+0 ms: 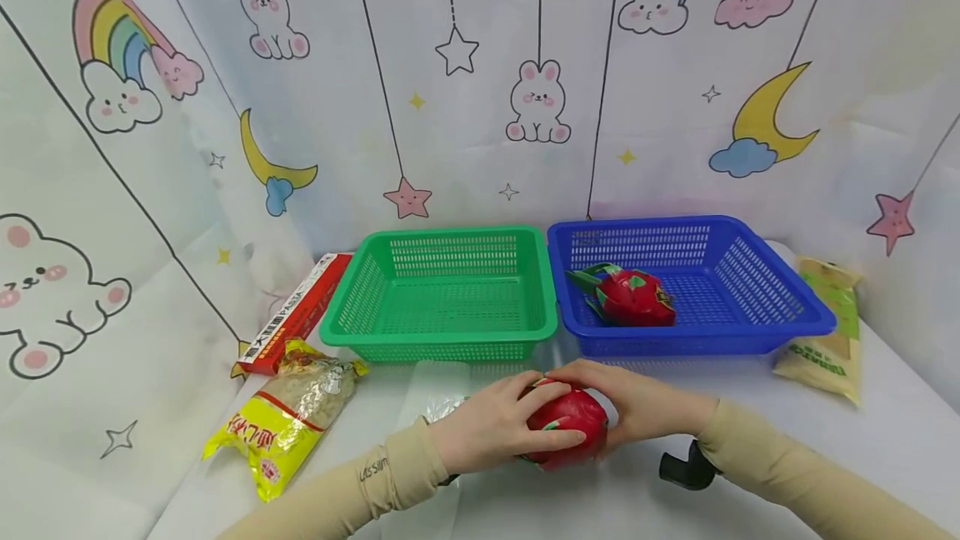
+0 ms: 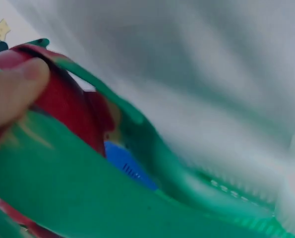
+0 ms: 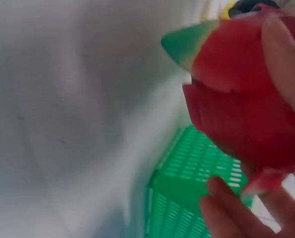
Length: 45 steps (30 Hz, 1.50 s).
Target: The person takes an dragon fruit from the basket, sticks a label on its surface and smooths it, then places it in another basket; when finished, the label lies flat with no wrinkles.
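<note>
Red dragon fruit (image 1: 582, 413) fills both hands (image 1: 491, 427) (image 1: 641, 398); a box (image 1: 298, 311) reads "PASTA".

Soft, even light brightens the head view, greying into shadow on the surface (image 1: 630, 507) and glinting off crinkled plastic (image 1: 446, 407). Both wrist views appear dimmer and hazy, the fruit (image 3: 241, 119) soft-edged against a blurred backdrop.

White table (image 1: 630, 498), with surrounding objects. Left: a red pasta box (image 1: 296, 315), with a yellow packet (image 1: 288, 415) nearer. Far: a green basket (image 1: 450, 338), left of a blue basket (image 1: 697, 344). Right: a beige-and-green packet (image 1: 832, 357). Behind: a curtain (image 1: 675, 148) printed with rabbits, rainbows, moons and stars.
</note>
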{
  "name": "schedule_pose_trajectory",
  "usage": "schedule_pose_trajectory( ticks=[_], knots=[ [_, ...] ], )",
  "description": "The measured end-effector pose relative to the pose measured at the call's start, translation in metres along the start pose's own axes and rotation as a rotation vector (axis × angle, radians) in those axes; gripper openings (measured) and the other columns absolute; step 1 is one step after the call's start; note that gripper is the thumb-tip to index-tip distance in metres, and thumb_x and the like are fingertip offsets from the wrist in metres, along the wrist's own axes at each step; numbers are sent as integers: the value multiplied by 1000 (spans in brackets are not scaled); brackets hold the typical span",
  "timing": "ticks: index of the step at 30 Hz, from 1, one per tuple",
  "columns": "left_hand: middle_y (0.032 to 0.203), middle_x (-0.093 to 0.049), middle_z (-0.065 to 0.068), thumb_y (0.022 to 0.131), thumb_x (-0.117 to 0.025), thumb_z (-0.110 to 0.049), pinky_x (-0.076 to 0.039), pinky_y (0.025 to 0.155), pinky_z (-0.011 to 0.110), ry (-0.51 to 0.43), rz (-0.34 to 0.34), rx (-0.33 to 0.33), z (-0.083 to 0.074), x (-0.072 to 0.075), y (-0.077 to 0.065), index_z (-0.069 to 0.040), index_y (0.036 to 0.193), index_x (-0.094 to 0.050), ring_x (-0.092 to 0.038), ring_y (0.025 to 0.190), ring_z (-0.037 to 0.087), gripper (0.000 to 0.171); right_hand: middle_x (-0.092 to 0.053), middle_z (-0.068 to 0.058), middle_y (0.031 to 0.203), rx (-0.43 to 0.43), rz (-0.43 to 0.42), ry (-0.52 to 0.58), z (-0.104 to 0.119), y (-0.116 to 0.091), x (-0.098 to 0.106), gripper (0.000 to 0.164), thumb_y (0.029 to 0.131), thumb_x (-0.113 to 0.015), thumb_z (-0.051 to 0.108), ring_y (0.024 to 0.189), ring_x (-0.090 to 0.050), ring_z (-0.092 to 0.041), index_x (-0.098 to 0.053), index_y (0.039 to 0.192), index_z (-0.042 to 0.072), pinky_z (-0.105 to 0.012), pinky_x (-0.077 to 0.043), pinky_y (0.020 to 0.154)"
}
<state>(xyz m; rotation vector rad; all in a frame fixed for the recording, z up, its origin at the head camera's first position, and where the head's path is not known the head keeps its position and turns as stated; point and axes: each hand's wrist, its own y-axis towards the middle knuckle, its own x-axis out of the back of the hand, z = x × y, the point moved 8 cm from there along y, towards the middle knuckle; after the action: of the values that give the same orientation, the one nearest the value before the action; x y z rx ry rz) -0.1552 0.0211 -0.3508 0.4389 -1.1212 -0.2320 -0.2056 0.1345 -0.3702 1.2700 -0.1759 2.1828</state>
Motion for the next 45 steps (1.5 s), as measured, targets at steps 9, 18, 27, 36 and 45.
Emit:
schedule_pose_trajectory(
  ticks=[9, 18, 27, 36, 45],
  knots=[
    [132, -41, 7, 87, -64, -27, -47, 92, 34, 34, 114, -40, -5, -24, -6, -40, 128, -42, -44, 117, 28, 48, -44, 5, 118, -4, -62, -124, -5, -5, -10, 87, 63, -84, 37, 108, -49, -13, -40, 135, 16, -29, -52, 83],
    [134, -37, 10, 89, -61, -24, -37, 104, 39, -19, 138, -63, -6, -33, -10, -44, 131, -39, -35, 126, 31, 51, -44, 4, 110, 92, -141, -284, 0, -7, -9, 81, 71, -68, 57, 100, -45, -8, -43, 133, 12, -27, -53, 78],
    [135, -35, 8, 91, -59, -22, -34, 106, 33, -164, 131, -55, -5, -28, -15, -42, 130, -45, -30, 130, 30, 46, -45, 3, 111, 105, -121, -330, 3, -6, -11, 83, 72, -64, 59, 101, -45, -9, -40, 138, 15, -27, -52, 78],
    [124, -49, 4, 84, -67, -21, -34, 106, 27, -219, 44, 7, -1, -14, -20, -21, 117, -55, -43, 122, 24, 35, -42, 0, 129, 67, -45, -254, 7, -3, -15, 85, 68, -71, 57, 113, -49, -17, -38, 138, 21, -35, -51, 86],
    [130, -46, 7, 78, -74, -25, -36, 104, 24, -270, 155, 131, 10, -16, -31, -10, 125, -45, -44, 124, 18, 57, -38, 1, 135, 8, 18, -70, 11, 0, -16, 87, 70, -72, 52, 118, -48, -17, -34, 140, 17, -35, -50, 90]
  ],
)
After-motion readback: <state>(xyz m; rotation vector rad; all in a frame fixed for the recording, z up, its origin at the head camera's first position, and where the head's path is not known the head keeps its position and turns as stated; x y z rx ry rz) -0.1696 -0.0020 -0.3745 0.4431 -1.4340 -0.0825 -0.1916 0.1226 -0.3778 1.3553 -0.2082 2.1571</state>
